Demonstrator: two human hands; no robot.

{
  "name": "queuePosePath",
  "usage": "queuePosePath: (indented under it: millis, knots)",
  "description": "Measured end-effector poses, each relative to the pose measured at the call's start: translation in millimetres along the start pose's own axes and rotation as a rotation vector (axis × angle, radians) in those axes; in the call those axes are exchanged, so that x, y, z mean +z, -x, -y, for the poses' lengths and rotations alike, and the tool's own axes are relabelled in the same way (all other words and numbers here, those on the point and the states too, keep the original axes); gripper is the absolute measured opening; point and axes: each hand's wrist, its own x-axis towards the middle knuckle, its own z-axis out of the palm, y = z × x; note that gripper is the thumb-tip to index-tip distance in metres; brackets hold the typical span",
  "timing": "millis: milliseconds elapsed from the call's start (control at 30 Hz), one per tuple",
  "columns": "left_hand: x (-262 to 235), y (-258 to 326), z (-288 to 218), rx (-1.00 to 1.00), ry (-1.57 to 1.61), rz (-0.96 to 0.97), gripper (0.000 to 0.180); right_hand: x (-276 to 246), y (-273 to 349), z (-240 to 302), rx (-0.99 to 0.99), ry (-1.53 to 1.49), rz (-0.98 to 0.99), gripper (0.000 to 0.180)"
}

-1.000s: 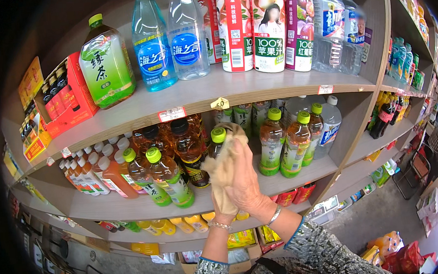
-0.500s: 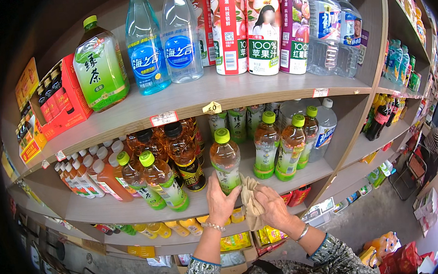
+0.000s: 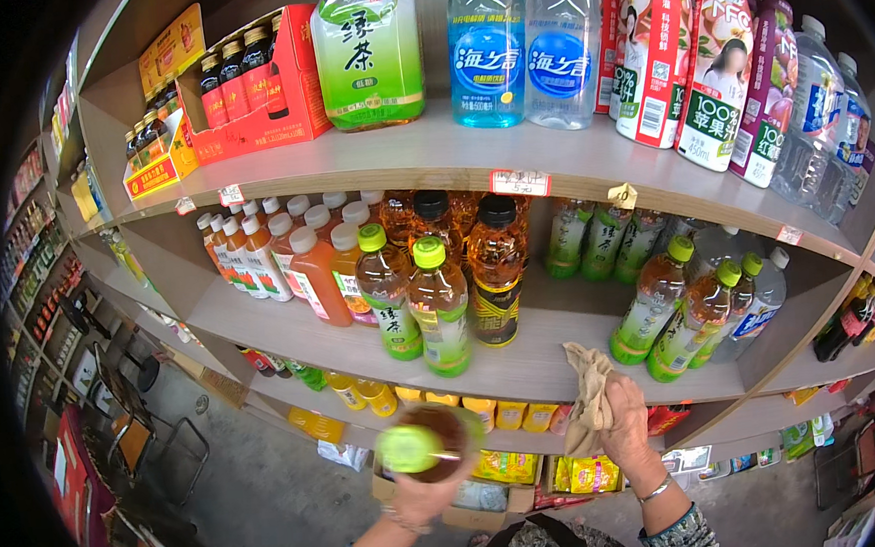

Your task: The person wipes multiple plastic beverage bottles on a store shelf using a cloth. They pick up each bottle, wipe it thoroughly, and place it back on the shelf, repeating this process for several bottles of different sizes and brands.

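Observation:
In my left hand [image 3: 421,501] is a green-capped tea bottle [image 3: 450,439], blurred by motion, its cap toward me. It is held off the shelf, below and in front of the middle shelf's edge. My right hand [image 3: 627,424] grips a crumpled beige cloth [image 3: 590,389] at the front edge of the middle shelf [image 3: 533,363]. Two more green-capped tea bottles [image 3: 440,308] stand on that shelf to the left, beside a black-capped dark bottle [image 3: 498,270]. Right of the cloth stand several green-capped tea bottles [image 3: 652,300] and a clear white-capped bottle.
The upper shelf [image 3: 281,168] carries a large green tea bottle [image 3: 369,57], a blue bottle [image 3: 487,55], juice bottles and a red box [image 3: 246,85] of small bottles. Orange drinks [image 3: 318,281] fill the middle shelf's left. Lower down are yellow packs [image 3: 509,465] in cartons. A chair [image 3: 151,421] stands at left.
The view has swung left. My left hand has lifted the tea bottle off the shelf and brought it down toward me, tilting it. My right hand and the cloth have come apart from the bottle.

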Motion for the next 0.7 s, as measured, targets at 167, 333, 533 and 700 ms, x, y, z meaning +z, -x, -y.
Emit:
queuePosePath:
  millis: [167, 333, 533, 700]
  knots:
    - [-98.9, -72.0, -14.8, 0.282, -0.634, -0.177, 0.047, 2.7, 1.2, 1.2, 0.031, -0.016, 0.017, 0.037]
    - [-122.9, -135.5, 21.1, 0.247, -0.571, -0.296, 0.040, 2.7, -0.4, 0.0, -0.018, -0.007, -0.012, 0.036]
    - [-113.4, -156.0, 51.7, 0.229, -0.747, -0.170, 0.047, 0.4, 0.3, -1.5, -0.001, -0.003, 0.010, 0.036]
    - [-89.7, -137.4, 33.8, 0.286, -0.942, -0.277, 0.054, -1.3, 0.4, -0.9, 0.007, -0.019, 0.030, 0.037]
